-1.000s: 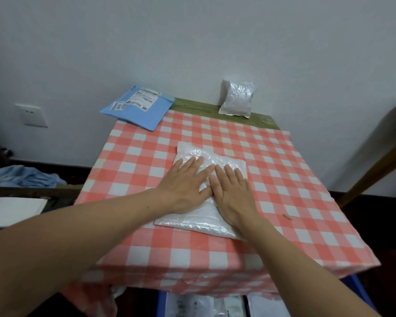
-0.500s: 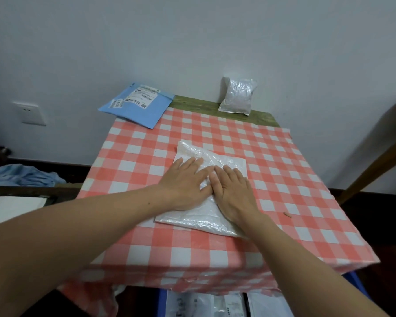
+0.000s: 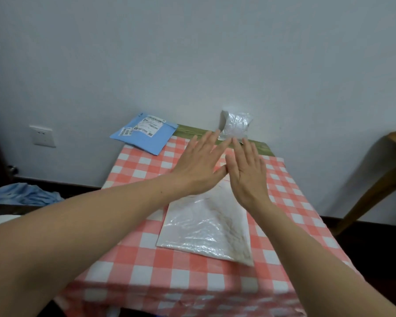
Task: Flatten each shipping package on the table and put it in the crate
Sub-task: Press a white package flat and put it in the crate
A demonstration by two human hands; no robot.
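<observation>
A flat white plastic shipping package (image 3: 206, 227) lies in the middle of the table with the red-and-white checked cloth (image 3: 133, 266). My left hand (image 3: 199, 165) and my right hand (image 3: 247, 172) are side by side over its far end, fingers straight and spread, holding nothing; whether they touch it I cannot tell. A blue mailer with a white label (image 3: 144, 136) hangs over the table's far left corner. A crumpled silver-white package (image 3: 236, 122) leans against the wall at the far edge. The crate is out of view.
A wooden chair or frame (image 3: 375, 186) stands to the right of the table. Blue cloth (image 3: 23, 196) lies low on the left, near a wall socket (image 3: 42, 136). The white wall runs directly behind the table.
Both hands have slid forward from the package's middle to its far end, fingers now reaching past it. The camera has tilted up, so the crate below the table edge has left the view.
</observation>
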